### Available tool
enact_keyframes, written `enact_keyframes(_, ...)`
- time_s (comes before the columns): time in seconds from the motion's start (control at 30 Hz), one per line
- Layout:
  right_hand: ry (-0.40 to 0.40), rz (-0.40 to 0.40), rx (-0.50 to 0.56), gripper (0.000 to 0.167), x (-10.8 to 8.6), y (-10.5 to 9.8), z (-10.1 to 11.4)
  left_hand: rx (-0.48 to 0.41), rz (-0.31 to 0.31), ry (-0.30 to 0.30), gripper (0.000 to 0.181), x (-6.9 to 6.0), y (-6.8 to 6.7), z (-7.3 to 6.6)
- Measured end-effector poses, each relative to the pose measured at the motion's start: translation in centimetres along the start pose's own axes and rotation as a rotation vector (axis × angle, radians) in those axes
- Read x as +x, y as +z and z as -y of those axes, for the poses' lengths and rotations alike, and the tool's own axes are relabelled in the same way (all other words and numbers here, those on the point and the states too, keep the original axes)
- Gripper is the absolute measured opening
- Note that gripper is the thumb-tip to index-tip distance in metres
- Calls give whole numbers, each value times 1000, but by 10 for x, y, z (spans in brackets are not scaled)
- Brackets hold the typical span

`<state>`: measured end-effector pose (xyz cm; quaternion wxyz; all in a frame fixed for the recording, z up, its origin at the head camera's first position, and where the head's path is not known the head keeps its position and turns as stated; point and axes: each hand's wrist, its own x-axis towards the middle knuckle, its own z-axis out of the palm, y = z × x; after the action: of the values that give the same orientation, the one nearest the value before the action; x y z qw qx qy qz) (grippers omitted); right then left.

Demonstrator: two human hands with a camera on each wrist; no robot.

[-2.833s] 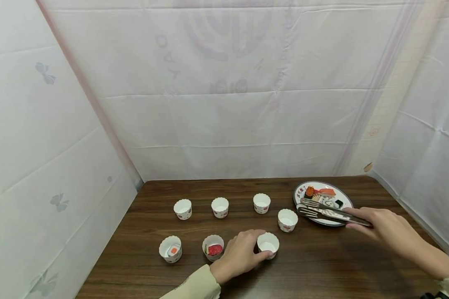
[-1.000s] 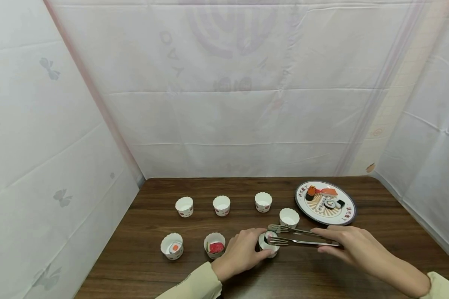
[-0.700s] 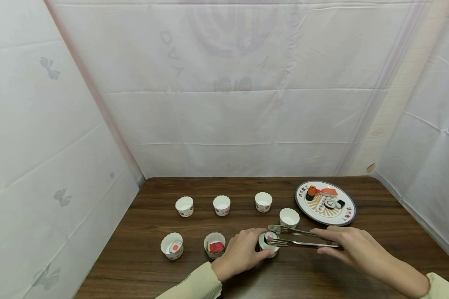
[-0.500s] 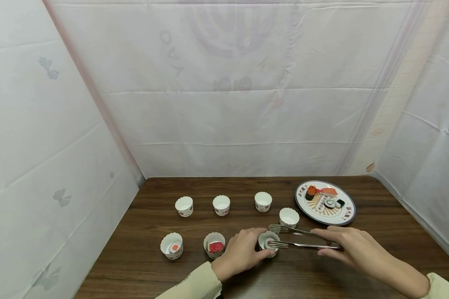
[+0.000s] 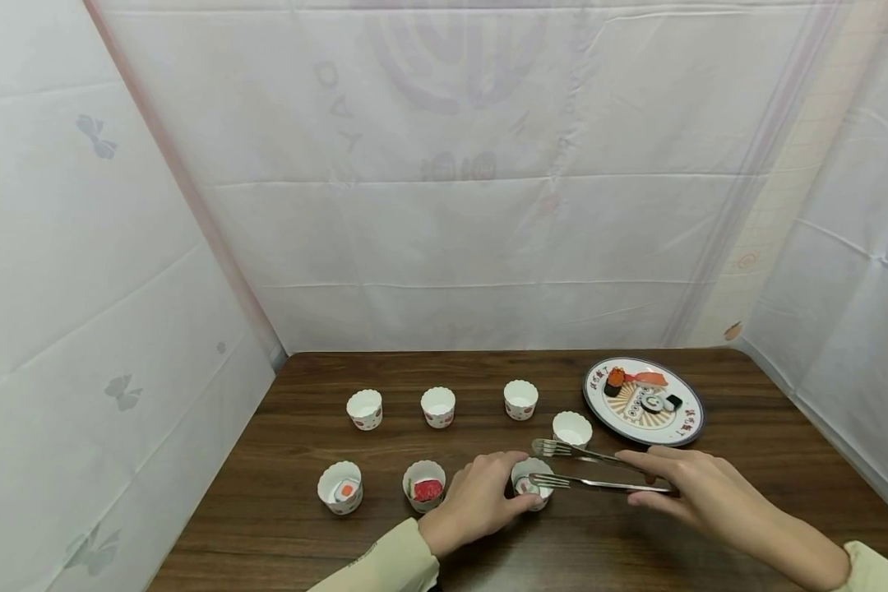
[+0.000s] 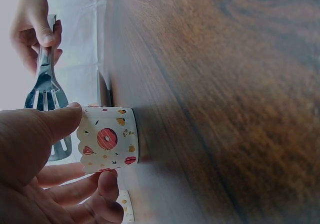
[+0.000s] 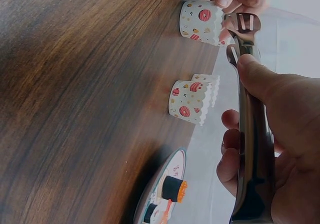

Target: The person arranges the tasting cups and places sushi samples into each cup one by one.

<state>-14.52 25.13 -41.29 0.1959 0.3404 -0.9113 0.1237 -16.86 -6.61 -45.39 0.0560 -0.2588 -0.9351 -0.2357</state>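
Note:
My left hand (image 5: pixel 479 496) holds a scalloped white paper baking cup (image 6: pixel 97 151) between thumb and fingers, keeping it upright on the table. Inside that cup lies a sushi roll (image 5: pixel 524 486), partly covered by the tongs. My right hand (image 5: pixel 699 485) grips metal serving tongs (image 5: pixel 599 484) with slotted ends. The tongs' two arms are spread apart over the cup with nothing between them. In the right wrist view the thumb presses along the tongs' shiny handle (image 7: pixel 255 149). Just behind the held cup stands another paper cup (image 5: pixel 572 429) with no food visible in it.
A round plate (image 5: pixel 684 395) with several sushi pieces sits at the back right. Left of my left hand, one cup (image 5: pixel 423 470) holds a red-topped piece and another (image 5: pixel 338 470) a white-and-orange one. Three more cups (image 5: pixel 438 406) line the back. White sheeting (image 5: pixel 444 247) encloses the table.
My right hand has brought the tongs left from the plate to the held cup. The sushi roll has dropped from the tongs into the cup. My left hand has stayed on the cup.

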Motion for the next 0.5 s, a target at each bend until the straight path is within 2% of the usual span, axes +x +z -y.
enact_keyframes(0.17, 4, -26, -22, 48, -1, 2, -1, 10, 13, -2, 54, 0, -3, -2)
enact_keyframes(0.5, 18, -91, -60, 51, -1, 5, -9, 34, -5, 39, 47, 2, -17, -7)
